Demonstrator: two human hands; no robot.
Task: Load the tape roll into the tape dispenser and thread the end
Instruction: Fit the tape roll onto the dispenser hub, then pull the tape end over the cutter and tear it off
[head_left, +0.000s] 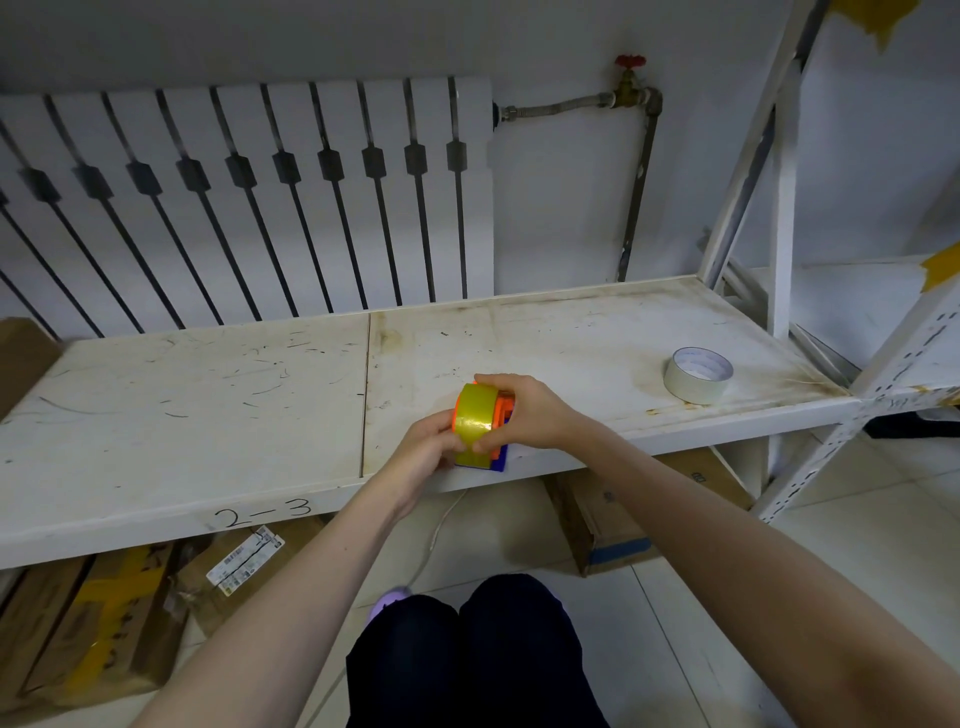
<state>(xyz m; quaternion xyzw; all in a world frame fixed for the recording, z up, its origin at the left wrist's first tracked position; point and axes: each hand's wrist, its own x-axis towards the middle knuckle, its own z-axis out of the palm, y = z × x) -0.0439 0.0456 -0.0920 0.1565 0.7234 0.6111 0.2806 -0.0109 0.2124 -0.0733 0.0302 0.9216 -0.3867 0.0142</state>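
Tape roll upright; axis sideways

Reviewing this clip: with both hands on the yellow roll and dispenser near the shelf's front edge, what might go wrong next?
1. The tape dispenser sits close to the shelf front edge; a firm push might slide it off.
2. The left hand and right hand cover the yellow tape roll, so its seating cannot be checked; it may sit crooked.
3. The tape end is not visible and could restick to the roll.

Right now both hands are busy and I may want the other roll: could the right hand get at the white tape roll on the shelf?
Probably yes: bare shelf lies between the right hand and the white tape roll.
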